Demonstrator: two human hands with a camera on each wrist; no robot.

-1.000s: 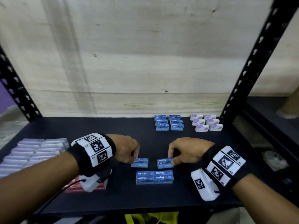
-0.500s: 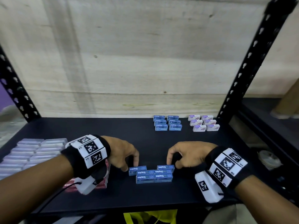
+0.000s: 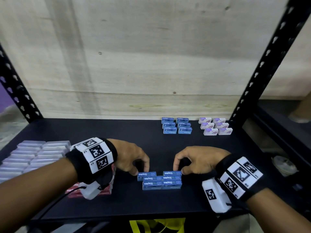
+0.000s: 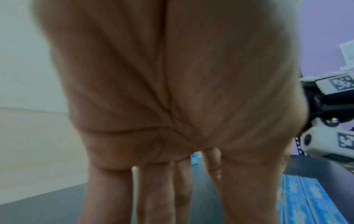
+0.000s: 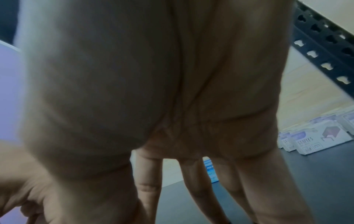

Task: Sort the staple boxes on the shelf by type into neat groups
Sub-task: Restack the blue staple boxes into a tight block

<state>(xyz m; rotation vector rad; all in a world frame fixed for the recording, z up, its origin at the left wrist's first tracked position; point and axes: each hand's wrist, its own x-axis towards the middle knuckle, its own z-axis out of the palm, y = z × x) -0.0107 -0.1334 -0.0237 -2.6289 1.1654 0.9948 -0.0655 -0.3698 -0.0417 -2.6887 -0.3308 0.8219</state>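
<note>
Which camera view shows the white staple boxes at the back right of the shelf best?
The head view: all six white staple boxes appear in two neat columns. The right wrist view shows some of them closer, with "STAPLES" readable, but the right hand hides part. The left wrist view shows none.

A pale plywood back panel closes the rack behind; black perforated steel uprights slant at either side; the dark matte shelf board lies under dim light.

Six blue staple boxes sit in front, six more blue boxes at the back, six white staple boxes beside them
</note>
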